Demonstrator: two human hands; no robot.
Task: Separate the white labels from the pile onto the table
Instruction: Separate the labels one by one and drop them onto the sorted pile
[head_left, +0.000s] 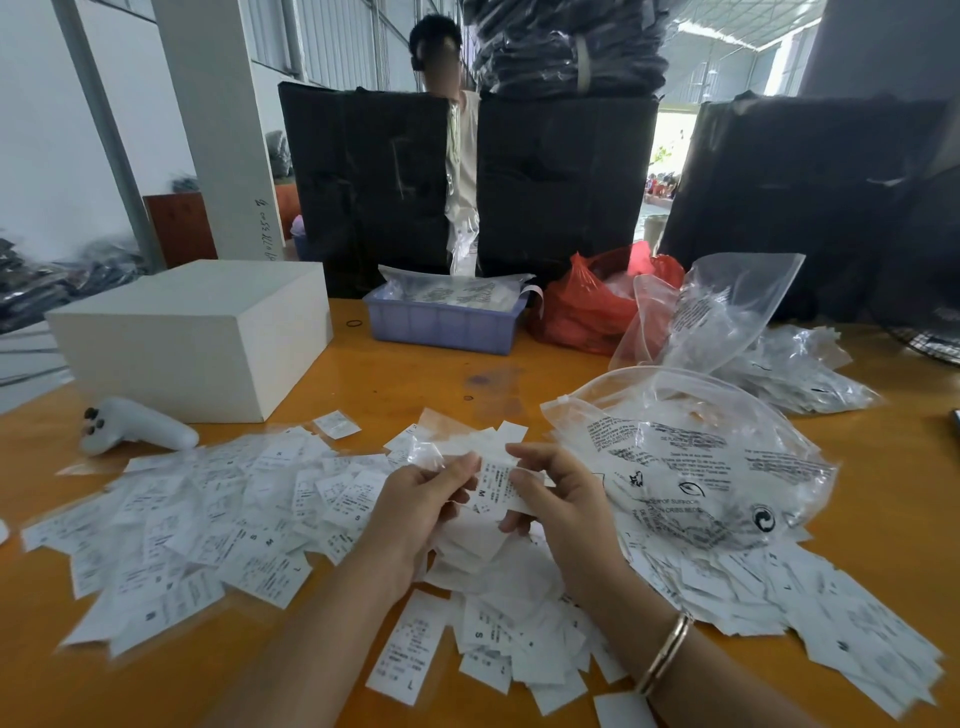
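White printed labels lie in a wide pile (208, 519) across the orange table (883, 561), with more spread at the front (509, 639) and right (831, 613). My left hand (415, 514) and my right hand (561, 499) meet above the middle of the pile. Both pinch a small bunch of white labels (493, 491); the top one shows an M. A single label marked L (405, 649) lies alone at the front.
A large clear zip bag (701, 467) lies right of my hands, more clear bags (727, 312) behind it. A white box (197, 332), a white controller (135, 426), a purple basket (441, 327) and a red bag (587, 306) stand farther back. A person stands behind black bundles (363, 182).
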